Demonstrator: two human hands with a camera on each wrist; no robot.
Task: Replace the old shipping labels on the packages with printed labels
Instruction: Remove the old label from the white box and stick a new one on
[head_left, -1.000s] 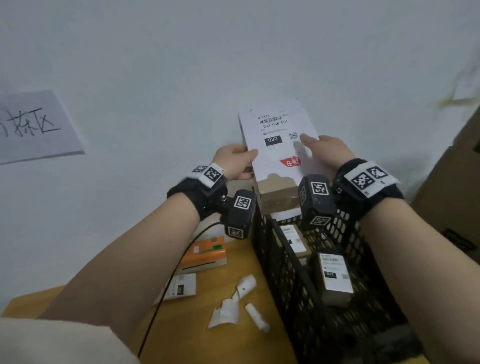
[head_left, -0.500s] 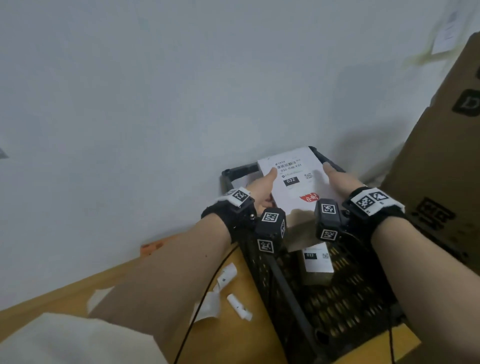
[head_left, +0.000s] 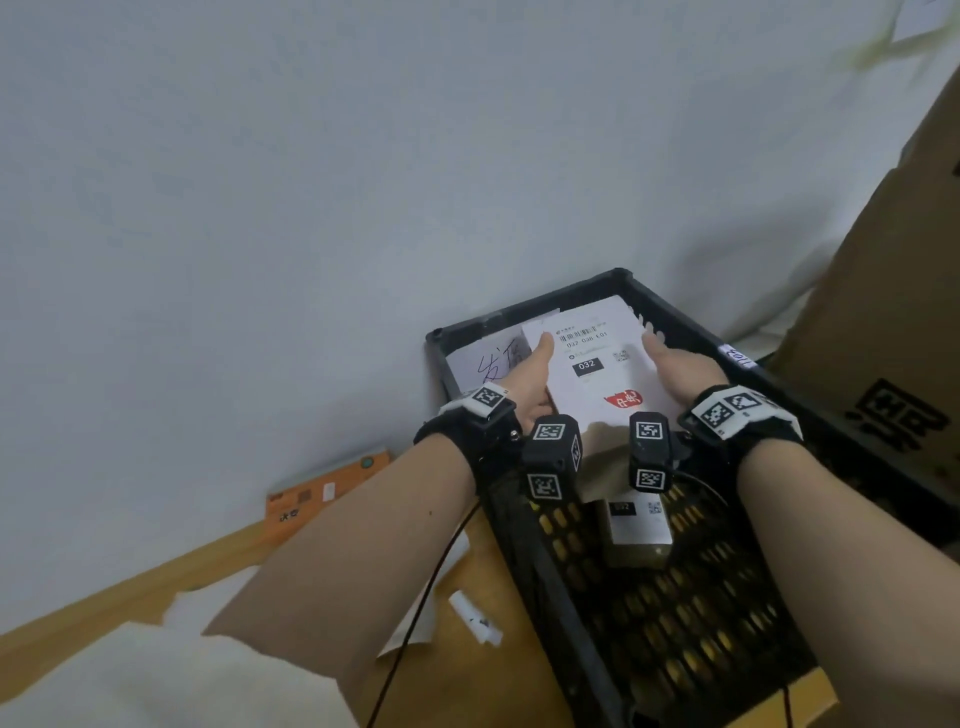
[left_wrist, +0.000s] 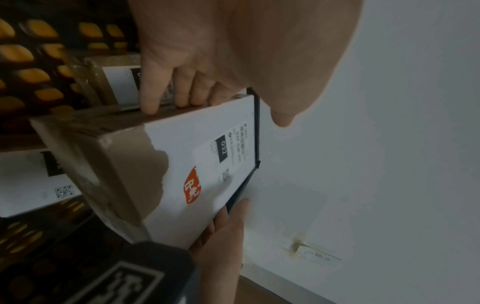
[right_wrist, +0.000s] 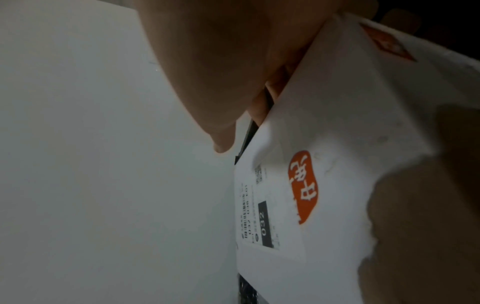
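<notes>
A brown cardboard package (left_wrist: 122, 174) with a white printed label (head_left: 597, 364) marked 032 is held between both hands, low over the far end of a black plastic crate (head_left: 675, 317). My left hand (head_left: 530, 379) grips its left side, fingers (left_wrist: 161, 86) on the edge and thumb along the top. My right hand (head_left: 670, 364) grips the right side, thumb (right_wrist: 207, 72) on top of the label (right_wrist: 298, 205). A torn white layer with a red mark (left_wrist: 193, 185) lies under the label. What is beneath the package is hidden.
Another labelled package (head_left: 636, 525) lies in the crate nearer me, and a handwritten sheet (head_left: 493, 358) leans at its far left. An orange box (head_left: 322, 493) and peeled label scraps (head_left: 472, 618) lie on the wooden table. A large cardboard box (head_left: 883, 312) stands right.
Both hands have brought the package down from in front of the wall into the far end of the crate, keeping their grip on its sides.
</notes>
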